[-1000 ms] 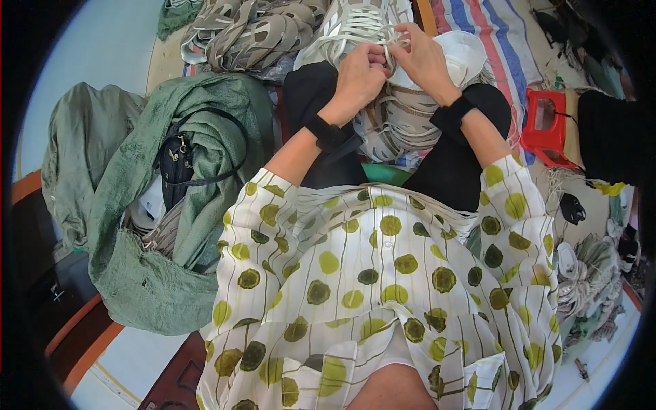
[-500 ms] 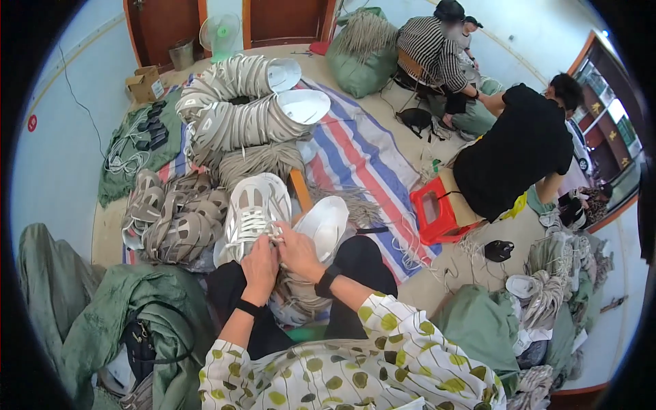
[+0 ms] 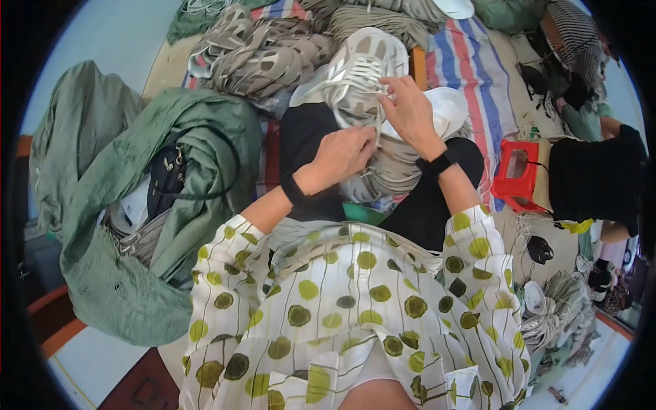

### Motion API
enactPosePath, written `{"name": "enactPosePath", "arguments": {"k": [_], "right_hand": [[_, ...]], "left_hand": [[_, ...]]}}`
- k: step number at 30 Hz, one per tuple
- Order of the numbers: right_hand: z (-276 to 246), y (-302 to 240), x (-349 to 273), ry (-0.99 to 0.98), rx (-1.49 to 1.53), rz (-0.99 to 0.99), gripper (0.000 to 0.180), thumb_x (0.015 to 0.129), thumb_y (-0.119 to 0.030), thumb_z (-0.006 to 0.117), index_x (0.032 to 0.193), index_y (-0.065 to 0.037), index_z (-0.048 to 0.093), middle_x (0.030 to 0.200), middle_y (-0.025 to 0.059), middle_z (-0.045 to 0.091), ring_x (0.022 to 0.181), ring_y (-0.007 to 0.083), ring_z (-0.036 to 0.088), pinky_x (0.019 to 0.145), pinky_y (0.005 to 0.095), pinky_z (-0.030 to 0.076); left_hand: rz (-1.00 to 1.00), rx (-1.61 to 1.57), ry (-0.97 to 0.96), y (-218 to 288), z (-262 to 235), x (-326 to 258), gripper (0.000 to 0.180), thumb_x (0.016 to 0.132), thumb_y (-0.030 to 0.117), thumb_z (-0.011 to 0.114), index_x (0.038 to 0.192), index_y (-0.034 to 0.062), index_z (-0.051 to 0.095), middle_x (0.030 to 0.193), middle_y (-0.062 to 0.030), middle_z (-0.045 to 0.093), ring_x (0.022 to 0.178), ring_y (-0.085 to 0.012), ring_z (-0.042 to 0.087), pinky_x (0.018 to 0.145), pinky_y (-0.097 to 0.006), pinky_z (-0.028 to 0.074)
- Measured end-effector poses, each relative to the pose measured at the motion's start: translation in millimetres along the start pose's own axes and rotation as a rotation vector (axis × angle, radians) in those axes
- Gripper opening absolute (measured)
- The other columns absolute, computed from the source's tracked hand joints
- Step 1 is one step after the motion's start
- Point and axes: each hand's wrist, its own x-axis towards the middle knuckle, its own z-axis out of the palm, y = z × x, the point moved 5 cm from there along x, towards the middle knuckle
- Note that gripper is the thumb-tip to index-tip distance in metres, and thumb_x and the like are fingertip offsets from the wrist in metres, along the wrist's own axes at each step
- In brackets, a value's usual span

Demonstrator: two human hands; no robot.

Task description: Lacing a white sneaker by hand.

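A grey and white sneaker upper with pale laces strung across its front rests just beyond my knees. My left hand is closed, its fingertips pinching a shoelace at the upper's near end. My right hand is bent over the same spot, thumb and forefinger at the lace, which runs between both hands. Under them, between my dark-trousered legs, lies a bundle of grey-beige uppers. Beside my right hand is a white-lined upper, partly covered by that hand.
Piled uppers lie beyond my left knee, near a bundle of laces. A green sack with a black bag stands at my left. To the right, a person in black sits by a red stool beyond the striped sheet.
My view has tipped down and swung left. My hands, close together before, are now farther apart, the left lower and nearer me, the right up by the laces.
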Motion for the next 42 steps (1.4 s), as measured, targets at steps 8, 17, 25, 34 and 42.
{"name": "enactPosePath", "arguments": {"k": [8, 17, 25, 34, 42], "right_hand": [[16.0, -16.5, -1.6, -0.018, -0.491, -0.273, 0.007, 0.074, -0.012, 0.054, 0.078, -0.007, 0.051, 0.074, 0.0088, 0.05, 0.068, 0.0296, 0.054, 0.055, 0.0405, 0.042], [8.5, -4.9, 0.6, 0.031, -0.435, -0.15, 0.009, 0.076, -0.015, 0.052, 0.079, -0.007, 0.051, 0.071, 0.0116, 0.055, 0.061, 0.0312, 0.055, 0.051, 0.0405, 0.041], [30.7, -13.4, -3.9, -0.163, 0.039, 0.07, 0.019, 0.076, -0.019, 0.054, 0.08, -0.003, 0.063, 0.069, 0.0138, 0.062, 0.061, 0.0302, 0.06, 0.056, 0.0349, 0.047], [70.2, -0.3, -3.9, -0.125, 0.72, 0.534, 0.021, 0.076, -0.012, 0.052, 0.087, 0.004, 0.059, 0.067, 0.0085, 0.062, 0.051, 0.0126, 0.059, 0.047, 0.0233, 0.045], [75.8, -1.3, -1.4, -0.119, 0.657, 0.489, 0.019, 0.075, -0.012, 0.052, 0.085, 0.002, 0.061, 0.065, 0.0075, 0.063, 0.05, 0.0133, 0.06, 0.047, 0.0243, 0.045]], "left_hand": [[0.018, -0.877, 0.093, 2.4, -16.0, -38.0, 0.009, 0.082, 0.009, 0.048, 0.08, 0.0007, 0.051, 0.112, -0.0102, 0.047, 0.086, -0.0181, 0.052, 0.074, -0.028, 0.042], [0.04, -1.085, -0.556, 35.7, -50.5, -124.3, 0.02, 0.088, 0.021, 0.047, 0.082, 0.0021, 0.052, 0.086, -0.0062, 0.056, 0.083, -0.0125, 0.052, 0.075, -0.027, 0.041], [-0.143, -0.094, 0.441, -30.6, -60.3, -33.4, 0.022, 0.071, 0.01, 0.062, 0.09, 0.005, 0.05, 0.076, -0.0083, 0.052, 0.067, -0.0226, 0.053, 0.06, -0.029, 0.044], [-0.094, 0.277, 0.443, -43.9, -40.4, 19.0, 0.03, 0.071, 0.014, 0.06, 0.098, 0.005, 0.051, 0.084, -0.0108, 0.055, 0.08, -0.0288, 0.055, 0.063, -0.038, 0.045], [-0.213, -0.07, 0.472, -58.6, -40.7, 18.9, 0.034, 0.069, 0.008, 0.058, 0.102, 0.0032, 0.054, 0.097, -0.0169, 0.056, 0.086, -0.033, 0.055, 0.071, -0.037, 0.045]]}}
